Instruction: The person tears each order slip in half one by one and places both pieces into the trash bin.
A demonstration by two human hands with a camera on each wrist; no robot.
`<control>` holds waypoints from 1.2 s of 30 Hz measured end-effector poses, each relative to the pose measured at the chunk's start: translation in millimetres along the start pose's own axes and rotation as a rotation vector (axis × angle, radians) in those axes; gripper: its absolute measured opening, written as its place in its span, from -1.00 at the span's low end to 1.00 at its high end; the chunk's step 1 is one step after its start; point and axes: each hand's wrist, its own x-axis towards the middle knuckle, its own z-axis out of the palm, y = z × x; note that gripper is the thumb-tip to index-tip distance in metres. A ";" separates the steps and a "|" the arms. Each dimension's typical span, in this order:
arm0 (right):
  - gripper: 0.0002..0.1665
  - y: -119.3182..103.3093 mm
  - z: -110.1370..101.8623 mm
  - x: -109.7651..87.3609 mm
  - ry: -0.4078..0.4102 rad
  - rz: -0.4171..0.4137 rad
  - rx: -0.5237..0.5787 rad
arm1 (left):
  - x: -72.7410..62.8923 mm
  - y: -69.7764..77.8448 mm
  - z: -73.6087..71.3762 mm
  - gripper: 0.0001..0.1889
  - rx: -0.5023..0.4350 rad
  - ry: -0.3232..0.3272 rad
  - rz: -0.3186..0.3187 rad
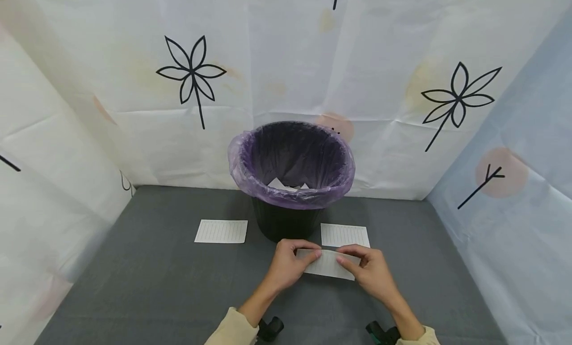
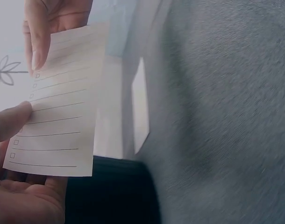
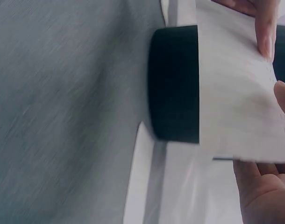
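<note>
Both hands hold one lined sheet of paper (image 1: 328,265) up in front of the bin, gripping its upper long edge. My left hand (image 1: 288,263) pinches it left of the middle, thumb on the near face and fingers behind. Opposite, my right hand (image 1: 368,268) pinches it in the same way, a short gap from the left thumb. In the left wrist view the sheet (image 2: 58,102) shows ruled lines and a row of small checkboxes along the pinched edge. It looks whole, without a visible tear. The right wrist view shows the sheet (image 3: 236,88) close up, with both thumbs on it.
A black bin (image 1: 283,221) with a purple liner (image 1: 292,198) stands at the back of the grey table (image 1: 156,280); white paper pieces (image 1: 286,186) lie inside. One lined sheet (image 1: 221,231) lies left of the bin, another (image 1: 344,235) right of it. Patterned white cloth (image 1: 286,62) hangs behind.
</note>
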 end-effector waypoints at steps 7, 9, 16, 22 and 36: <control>-0.84 -12.8 15.4 9.7 0.015 -0.066 0.008 | -4.2 18.4 -17.8 -0.93 -0.009 0.027 0.019; -0.86 -15.0 18.9 11.5 0.012 -0.058 0.015 | -5.1 20.4 -22.6 -0.93 -0.003 0.032 0.018; -0.85 -21.5 31.8 17.2 -0.013 -0.046 0.045 | -7.5 20.9 -37.8 -0.89 0.067 0.032 0.018; -0.87 -28.5 41.7 24.4 -0.019 -0.063 0.058 | -7.4 24.2 -47.4 -0.93 0.109 0.045 0.037; -0.88 -36.4 57.3 33.6 0.003 -0.045 0.055 | -9.3 28.3 -56.6 -0.94 0.153 0.066 0.070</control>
